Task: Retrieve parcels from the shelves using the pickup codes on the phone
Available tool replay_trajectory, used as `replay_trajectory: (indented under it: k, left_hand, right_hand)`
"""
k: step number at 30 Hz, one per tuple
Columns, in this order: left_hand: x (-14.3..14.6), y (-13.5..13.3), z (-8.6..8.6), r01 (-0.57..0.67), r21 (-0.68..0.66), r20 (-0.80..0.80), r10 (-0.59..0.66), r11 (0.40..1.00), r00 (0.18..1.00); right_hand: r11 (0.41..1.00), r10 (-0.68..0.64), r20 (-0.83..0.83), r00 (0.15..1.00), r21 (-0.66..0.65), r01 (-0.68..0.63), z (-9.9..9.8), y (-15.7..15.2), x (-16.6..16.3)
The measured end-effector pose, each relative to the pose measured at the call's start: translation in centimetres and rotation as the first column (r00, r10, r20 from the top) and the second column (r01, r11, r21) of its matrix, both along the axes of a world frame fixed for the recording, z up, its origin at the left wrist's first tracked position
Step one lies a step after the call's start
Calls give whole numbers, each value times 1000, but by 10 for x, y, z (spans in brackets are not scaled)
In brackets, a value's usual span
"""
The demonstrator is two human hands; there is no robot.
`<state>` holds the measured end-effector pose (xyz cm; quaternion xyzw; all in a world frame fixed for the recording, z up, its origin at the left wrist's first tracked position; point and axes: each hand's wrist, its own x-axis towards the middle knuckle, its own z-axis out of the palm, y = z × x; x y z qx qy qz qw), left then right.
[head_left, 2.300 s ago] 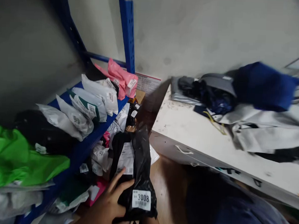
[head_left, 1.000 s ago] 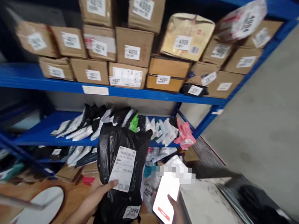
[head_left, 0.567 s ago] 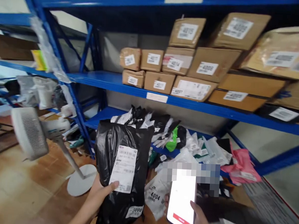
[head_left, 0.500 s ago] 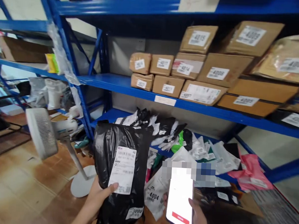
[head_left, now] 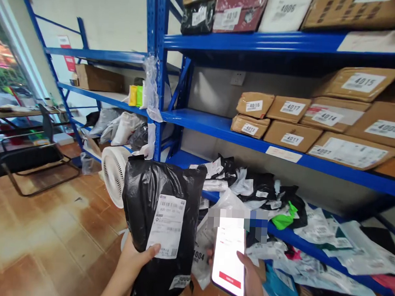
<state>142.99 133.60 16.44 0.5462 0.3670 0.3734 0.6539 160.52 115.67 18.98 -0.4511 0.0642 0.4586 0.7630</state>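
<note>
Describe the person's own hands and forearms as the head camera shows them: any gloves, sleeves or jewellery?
Both hands are bare: left hand, right hand. No gloves, rings or watch show. The left forearm is uncovered to the frame edge, with no sleeve in view.

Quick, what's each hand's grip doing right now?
Left hand: closed on the black parcel bag, thumb on its label.
Right hand: closed on the phone, screen lit.
</note>
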Motion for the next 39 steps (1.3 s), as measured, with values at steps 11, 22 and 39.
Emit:
replay_trajectory:
  k: [11,22,39]
  left_hand:
    - [-15,11,9,-185,-79,87,191,980,978]
    - [-17,27,-8,-133,-49,79,137,990,987]
    - [-8,23,-7,-145,-34,37,146,989,989]
  right_hand:
    - [998,52,66,996,-28,-50,20,31,9]
    - [993,114,65,991,-11,-114,27,43,11]
    - [998,63,111,992,-22,-61,21,36,16]
